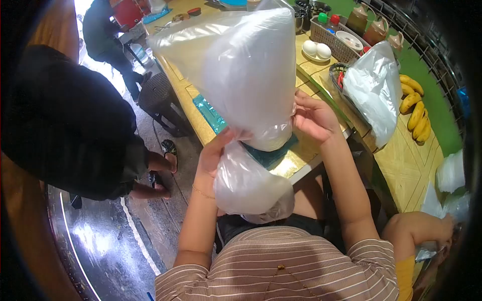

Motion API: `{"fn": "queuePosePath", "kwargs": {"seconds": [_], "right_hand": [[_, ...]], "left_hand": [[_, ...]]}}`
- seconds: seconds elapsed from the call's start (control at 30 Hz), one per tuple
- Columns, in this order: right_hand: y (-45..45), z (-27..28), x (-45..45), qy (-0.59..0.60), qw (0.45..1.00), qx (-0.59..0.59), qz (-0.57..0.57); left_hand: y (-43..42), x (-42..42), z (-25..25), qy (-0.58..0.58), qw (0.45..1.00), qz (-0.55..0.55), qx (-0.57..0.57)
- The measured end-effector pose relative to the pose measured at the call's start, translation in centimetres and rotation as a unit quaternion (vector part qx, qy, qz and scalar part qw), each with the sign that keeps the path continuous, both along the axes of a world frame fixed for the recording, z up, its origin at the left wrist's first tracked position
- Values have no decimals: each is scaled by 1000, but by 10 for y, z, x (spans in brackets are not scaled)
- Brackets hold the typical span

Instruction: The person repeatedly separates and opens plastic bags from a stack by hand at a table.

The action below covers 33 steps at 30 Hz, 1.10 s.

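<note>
A large translucent plastic bag [251, 70] stands puffed up in front of me, its upper part spread wide over the table. My left hand [219, 145] is closed on the plastic at the lower left. My right hand [315, 118] pinches its right edge, the palm turned partly up. Below my left hand a bulging, whitish plastic bundle [251, 185] hangs over my lap; whether it is part of the same bag I cannot tell. Under the bag lies a teal plastic packet [211, 115] on the table, mostly covered.
On the yellow table [396, 170] are eggs [316, 49] on a dish, a basket [329, 35] of bottles, a white plastic bag [374, 90] and bananas [416, 108]. Another person's arm [422, 228] reaches in at right. People stand at left near a dark stool [163, 100].
</note>
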State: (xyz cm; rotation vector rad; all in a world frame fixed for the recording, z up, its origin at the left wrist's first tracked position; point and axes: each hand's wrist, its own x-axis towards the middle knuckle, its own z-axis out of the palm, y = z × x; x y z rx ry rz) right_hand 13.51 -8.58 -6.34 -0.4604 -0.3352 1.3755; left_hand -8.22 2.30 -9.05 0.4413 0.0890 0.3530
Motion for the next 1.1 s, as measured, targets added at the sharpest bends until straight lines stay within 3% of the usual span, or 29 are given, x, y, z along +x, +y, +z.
{"fn": "queuePosePath", "kwargs": {"seconds": [0.1,0.17,0.3,0.53,0.6,0.63,0.7,0.73,0.77,0.83,0.9,0.93,1.1], "right_hand": [[-3,-7,-13,0,999,-6,-49],[-2,-17,-17,-1,998,3,-58],[2,-30,-18,11,994,-22,-104],[8,-39,-11,18,993,-74,-85],[9,-49,-5,23,995,-58,-76],[14,-57,-1,29,996,-42,-72],[18,-51,4,18,997,-58,-44],[24,-55,11,6,999,-29,-24],[29,-56,18,-6,1000,-2,-4],[37,-38,20,-56,995,-69,-34],[43,-13,21,-147,983,-100,-43],[52,-10,25,-193,974,-110,-38],[84,-1,27,-342,927,-153,-20]], "left_hand": [[-15,8,7,-23,997,-19,76],[-26,9,8,69,988,47,132],[-15,16,-17,120,948,23,295],[-8,-2,-12,171,949,71,257],[-4,-7,-15,231,963,103,94],[4,-11,-11,202,975,57,70],[30,-13,-27,248,930,179,202],[50,-17,-43,293,875,248,294],[74,-16,-52,319,865,243,301],[111,-12,-63,294,821,245,423],[97,0,-27,246,903,125,328],[78,13,-7,352,829,207,382],[62,14,8,274,880,177,345]]}}
